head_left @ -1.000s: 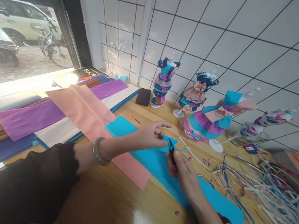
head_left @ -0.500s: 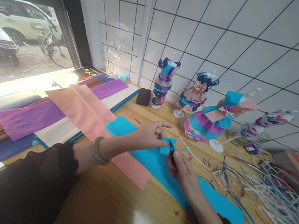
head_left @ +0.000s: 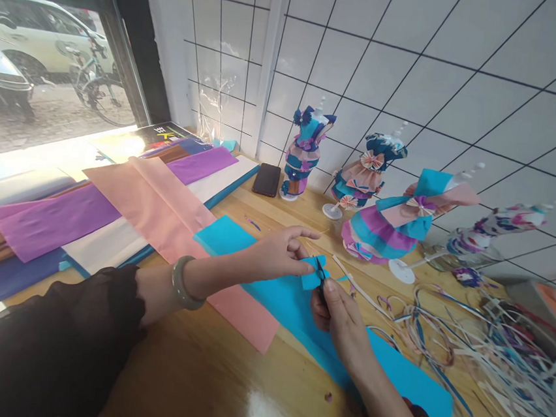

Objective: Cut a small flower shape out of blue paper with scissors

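Observation:
My left hand pinches a small piece of bright blue paper between thumb and fingers, its index finger stretched out. In my right hand is a small pair of black scissors, with the blades at the blue piece. Part of the scissors' handles is hidden by my fingers. Below both hands a long blue sheet of the same colour lies across the table, partly over a pink sheet. A small blue scrap shows just right of the blades.
Dressed miniature mannequins stand along the tiled wall, one leaning. A black phone lies at the back. Purple sheets and other coloured sheets are stacked left. Tangled thin strips cover the right side.
The blue piece has turned slightly in my left fingers, and the scissor blades have shifted a little against it. Both hands stay in nearly the same place.

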`<state>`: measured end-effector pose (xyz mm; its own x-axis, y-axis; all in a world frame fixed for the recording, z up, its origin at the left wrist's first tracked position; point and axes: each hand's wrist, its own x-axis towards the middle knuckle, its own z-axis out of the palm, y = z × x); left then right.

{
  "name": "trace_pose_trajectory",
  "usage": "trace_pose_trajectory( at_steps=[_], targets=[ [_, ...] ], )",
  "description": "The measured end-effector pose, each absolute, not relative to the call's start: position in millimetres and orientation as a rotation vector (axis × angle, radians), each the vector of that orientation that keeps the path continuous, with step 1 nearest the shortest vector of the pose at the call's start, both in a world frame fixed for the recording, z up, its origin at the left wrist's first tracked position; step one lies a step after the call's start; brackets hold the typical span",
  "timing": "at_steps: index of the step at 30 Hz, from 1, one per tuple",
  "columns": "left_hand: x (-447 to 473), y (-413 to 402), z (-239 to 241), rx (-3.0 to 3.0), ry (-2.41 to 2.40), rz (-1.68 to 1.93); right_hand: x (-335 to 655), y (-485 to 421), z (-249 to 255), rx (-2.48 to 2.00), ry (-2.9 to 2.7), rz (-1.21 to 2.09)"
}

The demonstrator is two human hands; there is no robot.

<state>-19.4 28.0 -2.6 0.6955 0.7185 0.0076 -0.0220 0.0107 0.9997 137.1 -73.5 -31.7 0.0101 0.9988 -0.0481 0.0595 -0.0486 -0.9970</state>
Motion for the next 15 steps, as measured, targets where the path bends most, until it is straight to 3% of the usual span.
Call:
trace_pose_trajectory(
  at_steps=[15],
  targets=[
    [-18.8, 27.2, -0.3, 1.413, 0.663, 0.643, 135.1, -74.8, -31.7, -1.302, -1.161, 1.222]
  ],
)
